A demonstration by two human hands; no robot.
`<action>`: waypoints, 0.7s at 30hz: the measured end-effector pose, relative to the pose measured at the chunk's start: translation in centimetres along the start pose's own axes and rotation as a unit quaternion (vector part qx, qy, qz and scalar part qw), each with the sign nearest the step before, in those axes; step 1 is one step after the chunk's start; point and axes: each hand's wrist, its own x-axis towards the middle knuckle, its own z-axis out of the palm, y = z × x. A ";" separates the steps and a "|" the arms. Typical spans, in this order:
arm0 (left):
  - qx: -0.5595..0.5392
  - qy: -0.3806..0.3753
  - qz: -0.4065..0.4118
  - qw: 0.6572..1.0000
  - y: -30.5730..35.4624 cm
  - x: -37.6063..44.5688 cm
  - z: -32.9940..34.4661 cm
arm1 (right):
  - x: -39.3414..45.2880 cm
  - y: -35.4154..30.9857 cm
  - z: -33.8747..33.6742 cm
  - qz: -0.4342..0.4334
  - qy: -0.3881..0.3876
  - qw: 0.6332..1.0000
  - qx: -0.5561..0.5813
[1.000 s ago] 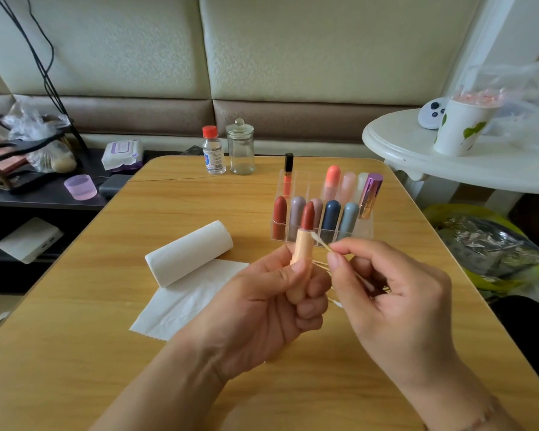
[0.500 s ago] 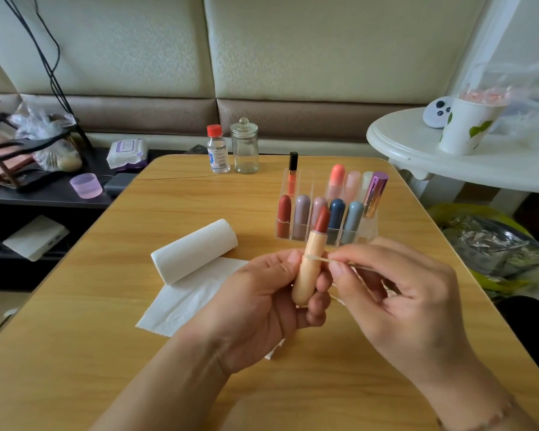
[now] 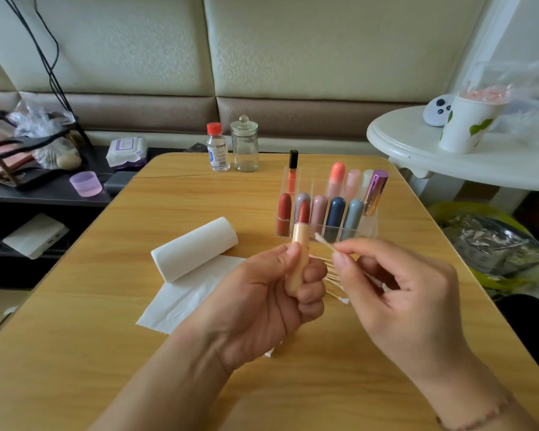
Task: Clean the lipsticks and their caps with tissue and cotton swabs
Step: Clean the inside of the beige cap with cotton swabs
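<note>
Holding the peach-coloured plastic lipstick tube (image 3: 300,244) upright above the wooden table (image 3: 75,353), the left hand (image 3: 262,306) wraps thumb and curled fingers round its lower barrel, with the brick-red bullet exposed at the top. The right hand (image 3: 395,293) pinches a wooden-stemmed cotton swab (image 3: 325,241) between thumb and forefinger, its white tip just beside the tube's upper rim; whether it touches cannot be told.

Risks, as I judge them: the soft red bullet stands bare, so a swab stroke that strays upward could gouge or smear it. The thin stem may bend or snap if pressed hard against the rim. A loose bundle of spare cotton swabs (image 3: 333,279) lies behind the hands and could be scattered by a careless wrist.

The clear acrylic organiser (image 3: 369,227) beyond the hands holds capped lipsticks upright in separate cells: a front row in several colours, and behind them an orange gloss tube, pink and pale sticks, and a metallic purple one. The lidded glass jar (image 3: 245,144) near the far edge looks empty. A white tissue roll (image 3: 195,248) lies on its unrolled sheet at the left.
</note>
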 end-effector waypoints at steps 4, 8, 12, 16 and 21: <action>-0.049 0.049 0.001 0.998 0.4 0.1 0.2 | 0.3 -0.6 -0.2 0.004 0.024 0.999 0.029; -0.056 0.054 0.010 0.997 0.6 0.0 0.4 | 0.3 -0.9 0.0 -0.028 -0.039 0.997 0.058; -0.056 -0.002 0.004 0.998 0.4 -0.2 0.3 | 0.0 -0.5 0.6 -0.003 -0.058 0.998 0.021; -0.043 -0.022 0.010 0.999 0.3 -0.1 0.1 | 0.0 -0.5 0.6 0.017 -0.052 0.997 0.047; -0.058 0.091 0.046 0.993 1.3 0.3 -0.8 | -0.2 0.0 0.9 0.191 -0.056 0.965 0.171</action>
